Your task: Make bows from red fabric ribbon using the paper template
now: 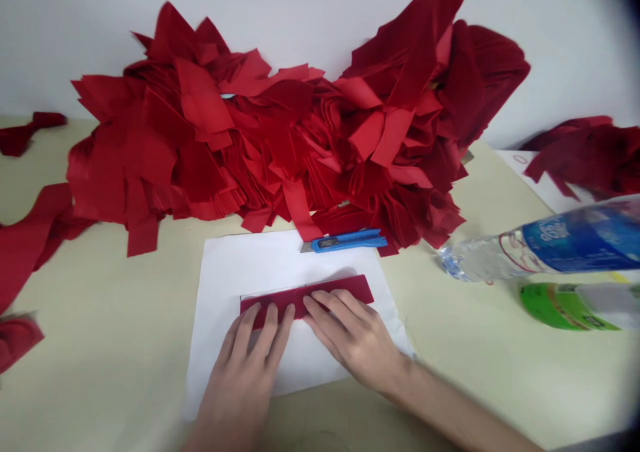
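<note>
Beneath both hands [247, 365] [363, 342], red strip [297, 296] on paper [250, 262], blue label [590, 242] lettering blurred

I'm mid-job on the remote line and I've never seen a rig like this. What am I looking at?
There is no machine here: a person works with two bare hands, left hand and right hand. The single picture comes from a camera on their head, looking forward and down. Fingers of both hands rest on a long, dark red, cloth-like strip, on a white paper sheet. Beyond it lies a blue-handled cutter. Behind rises a large heap of red cloth-like pieces. At right are a clear plastic bottle with a blue label and a green-and-white bottle.
</note>
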The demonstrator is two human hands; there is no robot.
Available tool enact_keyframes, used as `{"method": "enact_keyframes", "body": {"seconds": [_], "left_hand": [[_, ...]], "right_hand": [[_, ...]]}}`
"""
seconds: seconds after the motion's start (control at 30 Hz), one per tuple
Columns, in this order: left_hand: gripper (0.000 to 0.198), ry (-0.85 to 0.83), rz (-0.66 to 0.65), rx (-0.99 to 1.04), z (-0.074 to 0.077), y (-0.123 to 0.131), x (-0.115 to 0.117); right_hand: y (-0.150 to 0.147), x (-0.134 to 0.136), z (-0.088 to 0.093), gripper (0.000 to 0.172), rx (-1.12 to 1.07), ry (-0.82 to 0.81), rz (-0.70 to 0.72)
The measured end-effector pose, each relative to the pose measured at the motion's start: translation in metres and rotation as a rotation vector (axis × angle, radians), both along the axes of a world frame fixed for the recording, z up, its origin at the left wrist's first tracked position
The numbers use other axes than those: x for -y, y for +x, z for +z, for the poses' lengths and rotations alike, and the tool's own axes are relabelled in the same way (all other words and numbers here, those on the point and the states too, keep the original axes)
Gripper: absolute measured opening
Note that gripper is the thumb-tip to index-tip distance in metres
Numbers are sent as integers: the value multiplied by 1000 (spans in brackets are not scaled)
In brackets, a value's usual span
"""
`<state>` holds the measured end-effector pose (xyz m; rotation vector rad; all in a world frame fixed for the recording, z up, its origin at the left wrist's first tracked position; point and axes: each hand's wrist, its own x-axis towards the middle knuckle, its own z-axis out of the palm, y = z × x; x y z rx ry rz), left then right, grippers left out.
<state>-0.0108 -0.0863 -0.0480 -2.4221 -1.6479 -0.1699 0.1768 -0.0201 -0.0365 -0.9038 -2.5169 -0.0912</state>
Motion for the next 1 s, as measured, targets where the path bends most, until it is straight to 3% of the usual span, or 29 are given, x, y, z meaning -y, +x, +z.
{"method": "enact_keyframes", "body": {"seconds": [0.7,0.87,1.0], "left_hand": [[51,10,-7,38,1,-1,-1],[53,22,-5,43,0,1,-1],[58,0,5,44,2,2,-1]], "right_hand": [[-6,0,-2,20,6,-78,78],[-1,-1,8,21,-12,-128,100],[22,-4,24,20,-109,-55,12]]}}
